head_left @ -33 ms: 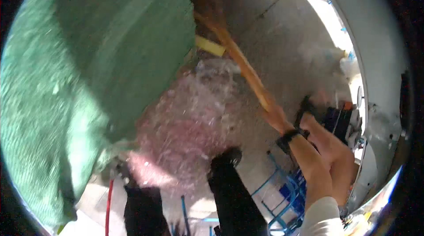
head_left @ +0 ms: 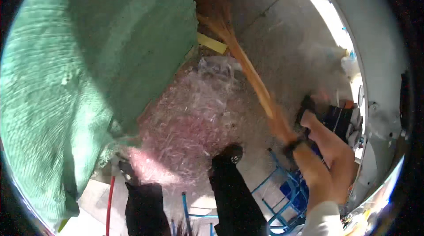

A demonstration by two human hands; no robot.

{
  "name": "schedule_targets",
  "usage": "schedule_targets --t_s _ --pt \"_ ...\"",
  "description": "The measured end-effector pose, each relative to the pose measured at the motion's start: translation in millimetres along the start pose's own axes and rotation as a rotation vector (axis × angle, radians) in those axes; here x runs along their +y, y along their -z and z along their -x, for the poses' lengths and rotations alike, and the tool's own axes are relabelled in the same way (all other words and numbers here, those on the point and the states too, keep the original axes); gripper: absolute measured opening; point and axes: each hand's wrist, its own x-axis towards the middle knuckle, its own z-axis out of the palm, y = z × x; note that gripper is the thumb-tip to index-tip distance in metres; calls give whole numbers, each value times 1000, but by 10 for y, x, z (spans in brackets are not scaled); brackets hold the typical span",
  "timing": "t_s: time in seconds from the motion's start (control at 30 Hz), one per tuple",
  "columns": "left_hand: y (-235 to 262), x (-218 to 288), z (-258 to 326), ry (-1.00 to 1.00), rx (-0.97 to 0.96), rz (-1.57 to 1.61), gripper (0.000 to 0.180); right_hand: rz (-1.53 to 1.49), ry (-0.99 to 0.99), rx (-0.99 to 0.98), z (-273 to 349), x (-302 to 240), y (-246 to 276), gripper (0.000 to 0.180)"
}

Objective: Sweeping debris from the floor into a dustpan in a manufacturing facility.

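Long broom with a pale orange-tan wooden handle and a brownish bristle head (head_left: 247, 70): lies on a slant across the upper right of the view, head up near the top centre against the grey concrete floor (head_left: 282, 37), handle running down and to the right into the person's grip. Right hand (head_left: 282, 127): clenched round the lower end of the handle, blurred, with a dark band at the wrist just below. Left hand (head_left: 309, 110): set just right of the right hand at the handle's end, a dark patch over its knuckles; whether its fingers close on the handle cannot be told. Heap of pinkish, translucent plastic shreds and film (head_left: 194, 121): spread over the floor left of the handle, below the bristles, partly sunlit at its lower left edge. Small yellow flat block (head_left: 211, 43): lies just left of the bristle head. Large green woven mesh sheet (head_left: 84, 77): fills the left half of the view, its edge meeting the heap. Black shoe and dark trouser leg (head_left: 229, 165): stand at the heap's lower edge. Blue metal-frame stand (head_left: 282, 187): stands under the forearms, lower right. Red thin rod (head_left: 109, 200): upright at lower left.
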Motion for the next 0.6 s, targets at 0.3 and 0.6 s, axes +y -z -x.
schedule_targets --t_s 0.3,0.6 --pt "240 468 -226 -9 -84 -119 24 -14 -811 -217 3710 -731 996 63" --pt "472 -284 559 56 9 35 28 -39 -325 261 2143 -35 769 72"
